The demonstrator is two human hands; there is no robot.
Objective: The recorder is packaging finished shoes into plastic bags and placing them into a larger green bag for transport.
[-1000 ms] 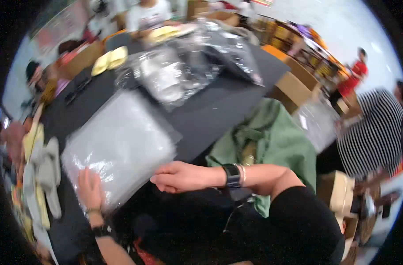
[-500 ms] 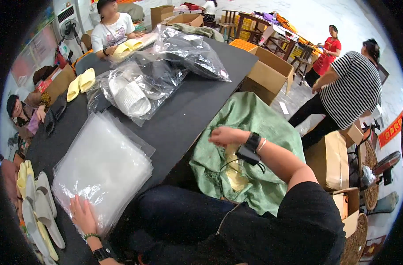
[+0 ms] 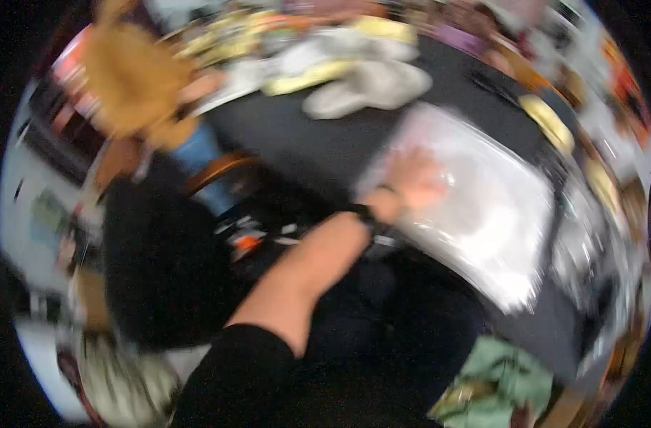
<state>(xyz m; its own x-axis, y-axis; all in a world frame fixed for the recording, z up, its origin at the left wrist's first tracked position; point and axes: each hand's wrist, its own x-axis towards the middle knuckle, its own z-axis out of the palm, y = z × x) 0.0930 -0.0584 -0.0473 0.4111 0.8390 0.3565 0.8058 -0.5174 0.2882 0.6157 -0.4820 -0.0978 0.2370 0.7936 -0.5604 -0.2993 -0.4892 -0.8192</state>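
My left hand (image 3: 418, 178) is palm down on a pile of clear plastic bags (image 3: 486, 214), near the pile's left end. My fingers look spread out and loose, not curled round anything. The pile lies on the dark table (image 3: 290, 132), and most of it is to the right of my fingers and a bit closer to my body. Its long way seems to run slanting, from the far left down to the near right, and my fingers point across it, toward the right. My left hand is the one that is near, because it is touching. I can't see my right hand for sure, so I can't tell what its fingers are doing. Past my left hand, well apart from the pile, are grey slippers (image 3: 368, 89). On the right, just beside the pile, is a shiny plastic heap (image 3: 586, 239), but I can't make out what is in it. Everything is smeary, so I can't count the bags or see where they open. My palm hides a bit of the pile. The green cloth (image 3: 507, 378) is cut off at the bottom.
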